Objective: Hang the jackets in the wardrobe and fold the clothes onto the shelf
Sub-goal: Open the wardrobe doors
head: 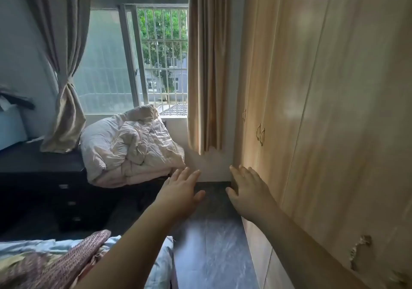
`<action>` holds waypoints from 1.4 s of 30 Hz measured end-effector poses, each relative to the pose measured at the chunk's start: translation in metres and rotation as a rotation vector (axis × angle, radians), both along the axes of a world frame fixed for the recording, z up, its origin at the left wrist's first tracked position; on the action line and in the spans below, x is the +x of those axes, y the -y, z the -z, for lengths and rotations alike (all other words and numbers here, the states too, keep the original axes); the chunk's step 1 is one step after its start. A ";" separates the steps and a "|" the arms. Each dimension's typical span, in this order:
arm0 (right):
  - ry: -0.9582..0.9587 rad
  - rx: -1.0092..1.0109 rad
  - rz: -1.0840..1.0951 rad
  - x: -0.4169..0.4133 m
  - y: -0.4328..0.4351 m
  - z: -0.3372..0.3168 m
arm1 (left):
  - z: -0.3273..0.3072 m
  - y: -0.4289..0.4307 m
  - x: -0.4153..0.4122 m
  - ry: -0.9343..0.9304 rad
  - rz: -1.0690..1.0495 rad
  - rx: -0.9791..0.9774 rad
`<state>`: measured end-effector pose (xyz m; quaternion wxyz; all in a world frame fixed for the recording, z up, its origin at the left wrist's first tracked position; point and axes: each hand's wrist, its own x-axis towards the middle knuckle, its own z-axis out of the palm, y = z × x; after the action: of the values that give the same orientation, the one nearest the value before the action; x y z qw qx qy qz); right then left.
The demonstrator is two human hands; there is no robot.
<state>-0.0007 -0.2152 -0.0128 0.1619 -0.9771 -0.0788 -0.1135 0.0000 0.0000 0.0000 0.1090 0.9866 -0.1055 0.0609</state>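
A tall light-wood wardrobe (pixel 312 110) fills the right side, all its doors closed, with small metal handles (pixel 260 133) at mid height. My left hand (pixel 181 190) is stretched forward over the dark floor, fingers straight, holding nothing. My right hand (pixel 247 190) is also held out with spread fingers, close to the wardrobe's lower left corner; whether it touches the wood I cannot tell. A pink knitted garment (pixel 73 257) lies with other crumpled clothes on the bed at the bottom left.
A rumpled pale duvet (pixel 131 146) sits on a dark low cabinet (pixel 44 170) below the window. Beige curtains (pixel 207 65) hang beside the wardrobe. A narrow strip of dark floor (pixel 211 244) runs between bed and wardrobe. The wardrobe's lower veneer is chipped (pixel 359 253).
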 end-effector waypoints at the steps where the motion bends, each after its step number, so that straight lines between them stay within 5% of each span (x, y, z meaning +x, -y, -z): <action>1: -0.005 0.016 -0.006 0.014 0.003 0.002 | 0.002 0.003 0.014 -0.005 0.001 0.001; 23: -0.146 0.072 -0.056 0.398 0.038 0.050 | 0.040 0.039 0.386 -0.123 -0.137 -0.093; 42: -0.178 0.052 0.177 0.692 0.013 0.068 | 0.060 0.002 0.731 -0.206 0.167 -0.041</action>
<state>0.6908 -0.2286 -0.0804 0.1829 -0.9819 0.0252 -0.0421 0.7312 -0.0017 -0.0602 0.1441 0.9729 -0.1742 -0.0480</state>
